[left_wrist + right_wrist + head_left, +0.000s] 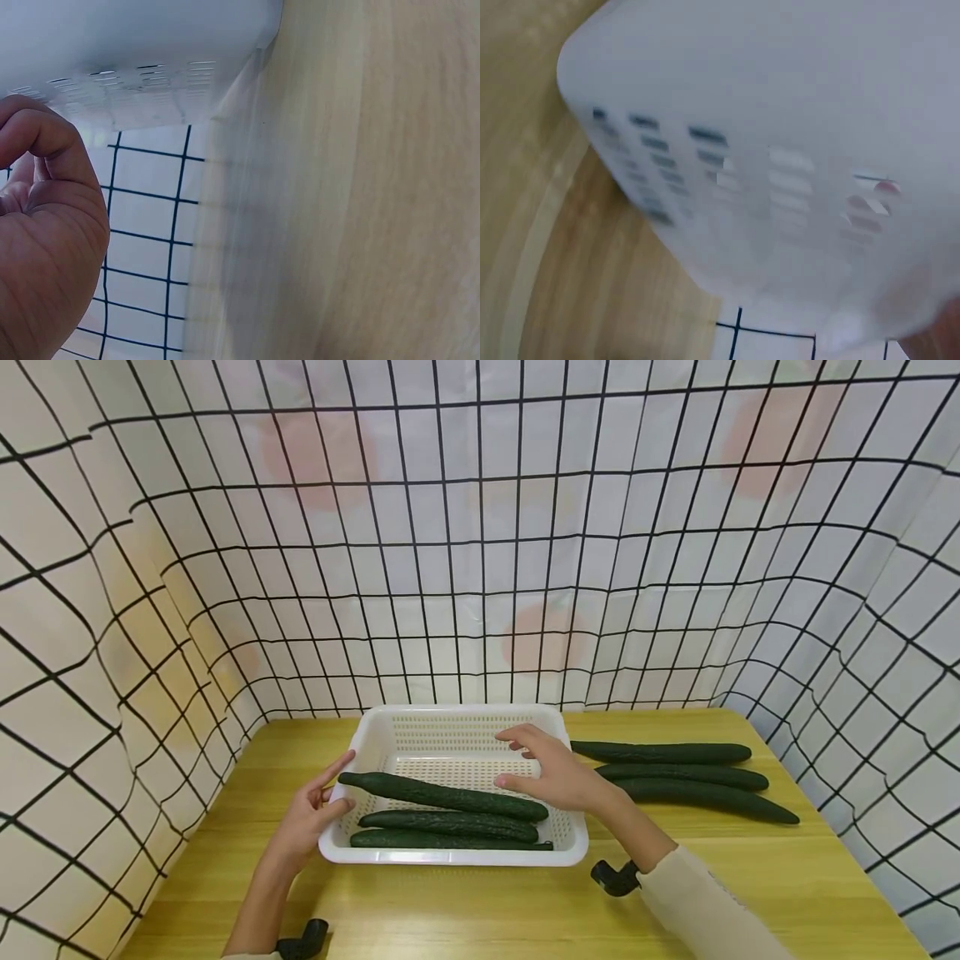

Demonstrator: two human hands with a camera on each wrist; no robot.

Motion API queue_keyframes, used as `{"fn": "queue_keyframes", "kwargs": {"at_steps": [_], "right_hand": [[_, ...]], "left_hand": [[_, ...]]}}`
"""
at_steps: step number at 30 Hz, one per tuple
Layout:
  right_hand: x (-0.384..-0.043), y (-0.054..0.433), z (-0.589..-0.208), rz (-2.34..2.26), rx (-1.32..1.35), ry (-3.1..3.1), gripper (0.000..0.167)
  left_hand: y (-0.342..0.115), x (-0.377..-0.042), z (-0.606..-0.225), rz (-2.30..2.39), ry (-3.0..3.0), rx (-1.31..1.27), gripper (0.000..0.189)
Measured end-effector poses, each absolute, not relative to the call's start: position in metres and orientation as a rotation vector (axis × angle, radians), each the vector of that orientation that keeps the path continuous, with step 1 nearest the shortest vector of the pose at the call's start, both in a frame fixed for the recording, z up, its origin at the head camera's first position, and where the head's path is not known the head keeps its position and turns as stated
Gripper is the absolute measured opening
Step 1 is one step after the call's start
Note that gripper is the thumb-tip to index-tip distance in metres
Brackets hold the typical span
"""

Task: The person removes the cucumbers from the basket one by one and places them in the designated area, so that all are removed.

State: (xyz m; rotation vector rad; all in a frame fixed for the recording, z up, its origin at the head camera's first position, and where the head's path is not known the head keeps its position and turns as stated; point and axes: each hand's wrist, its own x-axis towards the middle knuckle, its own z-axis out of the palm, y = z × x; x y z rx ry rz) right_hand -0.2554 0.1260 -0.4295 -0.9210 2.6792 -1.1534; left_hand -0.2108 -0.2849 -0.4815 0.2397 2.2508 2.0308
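Three cucumbers (450, 822) were held in the white basket (453, 857), bunched toward 6 o'clock, the rearmost's tip lapped over the 9 o'clock rim. That rim was touched by the left hand (310, 814); whether it was clamped could not be told. The right hand (551, 771) was poised over the basket's 3 o'clock side, fingers apart, nothing gripped. Three loose cucumbers (686, 775) were laid outside on the table (450, 910), at 3 o'clock. Sleeve marks (726, 890) were too small to be read.

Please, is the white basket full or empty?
The basket is partly filled: three cucumbers lie toward its near side; bare bottom shows behind.
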Motion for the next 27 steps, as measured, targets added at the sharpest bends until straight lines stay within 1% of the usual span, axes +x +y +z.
{"fn": "queue_keyframes", "kwargs": {"at_steps": [6,15,27], "right_hand": [[-0.260,0.108,-0.431,-1.115,-0.949,2.638,0.071],[-0.270,0.091,-0.442,-1.119,-1.024,2.574,0.060],[-0.273,0.080,-0.452,-0.925,-0.994,2.497,0.072]], "left_hand": [[-0.286,-0.211,-0.482,2.037,2.249,0.236,0.078],[-0.285,-0.211,-0.482,2.046,2.243,0.232,0.077],[-0.285,-0.211,-0.483,2.049,2.248,0.234,0.077]]}}
